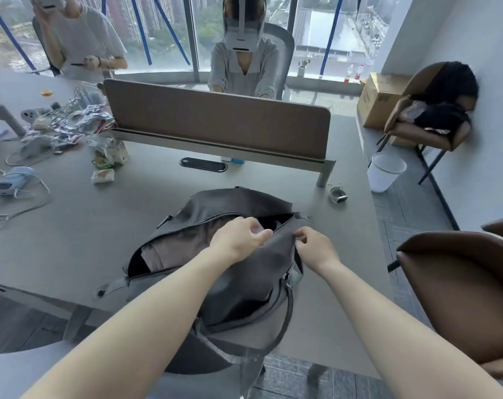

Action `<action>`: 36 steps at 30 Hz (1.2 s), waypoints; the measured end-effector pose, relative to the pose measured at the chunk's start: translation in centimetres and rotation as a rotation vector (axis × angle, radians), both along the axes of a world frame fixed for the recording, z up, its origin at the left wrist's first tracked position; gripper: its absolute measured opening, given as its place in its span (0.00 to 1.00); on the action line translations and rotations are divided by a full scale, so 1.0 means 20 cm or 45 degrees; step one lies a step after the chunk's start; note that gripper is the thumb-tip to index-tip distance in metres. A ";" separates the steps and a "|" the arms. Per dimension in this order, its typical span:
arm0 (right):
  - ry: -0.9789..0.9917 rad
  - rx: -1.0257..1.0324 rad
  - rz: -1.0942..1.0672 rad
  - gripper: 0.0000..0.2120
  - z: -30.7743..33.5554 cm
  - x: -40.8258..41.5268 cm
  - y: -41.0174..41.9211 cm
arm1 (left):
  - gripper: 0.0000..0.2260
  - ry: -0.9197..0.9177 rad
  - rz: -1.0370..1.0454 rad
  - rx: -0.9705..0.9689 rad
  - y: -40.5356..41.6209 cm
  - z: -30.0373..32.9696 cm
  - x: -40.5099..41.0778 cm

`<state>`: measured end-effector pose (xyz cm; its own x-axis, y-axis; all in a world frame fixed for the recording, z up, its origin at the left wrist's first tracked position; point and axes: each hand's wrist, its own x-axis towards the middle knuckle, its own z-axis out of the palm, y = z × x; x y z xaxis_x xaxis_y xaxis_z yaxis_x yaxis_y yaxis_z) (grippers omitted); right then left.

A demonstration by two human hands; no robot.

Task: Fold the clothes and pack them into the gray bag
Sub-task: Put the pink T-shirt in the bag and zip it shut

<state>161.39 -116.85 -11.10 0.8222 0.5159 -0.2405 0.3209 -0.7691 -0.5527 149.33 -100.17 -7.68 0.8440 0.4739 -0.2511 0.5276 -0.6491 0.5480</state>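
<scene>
Both bare forearms reach out from the bottom edge toward the soft gray fabric bag (238,269), which lies on its side across the near edge of the long gray table (100,231), its strap hanging off toward the floor. The left hand (238,240) curls over the near lip of the zipper opening, fingers bent onto the cloth. The right hand (313,244) pinches the fabric at the right end of that opening, thumb and fingertips together.

Inside the gaping zipper a folded taupe garment (169,249) already lies, so the packing looks well along; no loose clothes show on the table. What remains, by my judgement, is closing the zipper.

Beyond the bag stand a brown desk divider (215,119), a tangle of white cables and wrappers (66,122) at left, and a gray smartwatch (338,194) near the divider's leg. Two seated people face the windows' side. A white bin (385,174), a cardboard box (379,102) and brown chairs (460,283) line the right wall.
</scene>
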 end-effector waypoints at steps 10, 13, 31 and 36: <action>0.057 0.000 -0.089 0.20 -0.06 0.28 0.05 | 0.17 0.071 -0.212 0.095 -0.05 -0.04 0.29; 0.111 0.027 -0.075 0.26 -0.08 0.43 0.13 | 0.20 0.080 -0.251 0.038 -0.03 -0.05 0.37; 0.786 0.169 0.192 0.10 -0.14 0.97 0.21 | 0.13 0.098 0.110 0.085 -0.13 -0.12 0.75; 0.710 0.316 0.333 0.05 -0.07 0.98 0.17 | 0.14 -0.017 0.080 0.099 -0.19 -0.11 0.90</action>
